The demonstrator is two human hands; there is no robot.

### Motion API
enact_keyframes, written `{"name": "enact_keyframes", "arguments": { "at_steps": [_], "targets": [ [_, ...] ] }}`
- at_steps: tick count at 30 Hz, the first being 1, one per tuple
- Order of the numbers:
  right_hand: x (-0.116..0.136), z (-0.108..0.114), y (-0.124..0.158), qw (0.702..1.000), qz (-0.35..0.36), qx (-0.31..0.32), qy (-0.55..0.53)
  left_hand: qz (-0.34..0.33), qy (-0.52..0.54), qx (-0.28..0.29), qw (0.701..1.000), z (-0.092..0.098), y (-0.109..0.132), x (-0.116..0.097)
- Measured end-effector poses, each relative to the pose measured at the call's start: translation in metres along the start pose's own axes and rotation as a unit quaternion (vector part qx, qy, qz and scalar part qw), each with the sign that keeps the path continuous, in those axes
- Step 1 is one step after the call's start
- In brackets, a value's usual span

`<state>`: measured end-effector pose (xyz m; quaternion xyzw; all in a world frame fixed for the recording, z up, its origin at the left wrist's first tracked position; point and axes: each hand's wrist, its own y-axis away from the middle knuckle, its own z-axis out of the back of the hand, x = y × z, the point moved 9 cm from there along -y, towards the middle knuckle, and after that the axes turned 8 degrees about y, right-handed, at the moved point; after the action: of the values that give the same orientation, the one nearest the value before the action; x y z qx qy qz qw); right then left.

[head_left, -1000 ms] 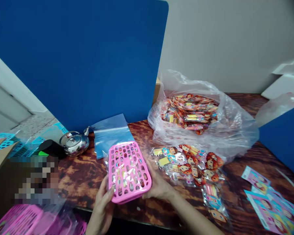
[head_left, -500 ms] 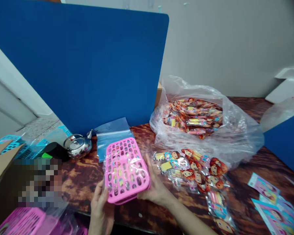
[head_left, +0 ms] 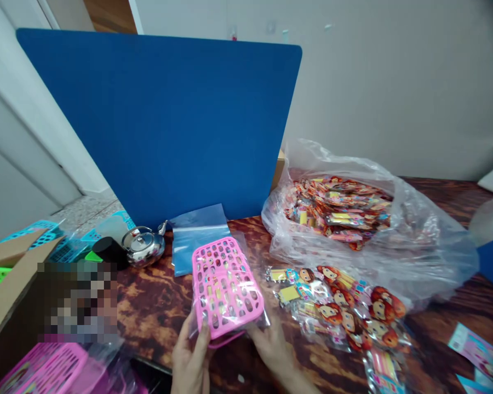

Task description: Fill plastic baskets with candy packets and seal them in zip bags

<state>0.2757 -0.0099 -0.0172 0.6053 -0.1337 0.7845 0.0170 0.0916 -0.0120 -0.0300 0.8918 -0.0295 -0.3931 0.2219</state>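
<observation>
Both hands hold a pink perforated plastic basket (head_left: 225,287) wrapped in a clear plastic bag, tilted up over the near edge of the dark wooden table (head_left: 156,306). My left hand (head_left: 191,358) grips the bag's lower left corner with thumb on top. My right hand (head_left: 271,345) pinches the bag's lower right edge. Small colourful items show through the basket's holes. Just right of it lie several cartoon-doll toy packets (head_left: 340,306).
A big clear bag of the same packets (head_left: 345,210) sits at the back right. A blue zip bag (head_left: 197,235), a small metal teapot (head_left: 143,246) and a black cylinder (head_left: 109,251) stand by the blue partition (head_left: 168,120). More bagged pink baskets (head_left: 45,372) lie at lower left.
The view has tilted up and shifted left. My hands slid down to the bag's lower edge, and the basket now stands more upright.
</observation>
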Motion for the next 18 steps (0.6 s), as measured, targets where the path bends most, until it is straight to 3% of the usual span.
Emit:
{"name": "enact_keyframes", "arguments": {
  "at_steps": [5,7,9,13,16,18],
  "targets": [
    [-0.018,-0.005,0.008,0.999,-0.012,-0.035,0.023,-0.018,-0.065,-0.030,0.997,0.020,-0.013,0.008],
    [-0.027,-0.007,0.013,0.999,-0.026,-0.040,0.009,-0.045,-0.139,0.008,0.989,0.019,-0.014,0.001],
    [-0.032,-0.007,0.016,0.998,-0.039,-0.043,0.001,-0.091,-0.263,0.076,0.957,0.011,-0.013,-0.011],
    [-0.030,-0.001,0.017,0.997,-0.043,-0.055,-0.013,-0.271,-0.487,0.162,0.814,-0.010,-0.001,-0.044],
    [-0.025,0.001,0.017,0.996,-0.038,-0.065,-0.054,-0.418,-0.559,0.200,0.687,-0.029,0.018,-0.058],
    [-0.023,-0.003,0.016,0.994,-0.031,-0.053,-0.085,-0.476,-0.603,0.206,0.606,-0.039,0.030,-0.058]
  ]
}}
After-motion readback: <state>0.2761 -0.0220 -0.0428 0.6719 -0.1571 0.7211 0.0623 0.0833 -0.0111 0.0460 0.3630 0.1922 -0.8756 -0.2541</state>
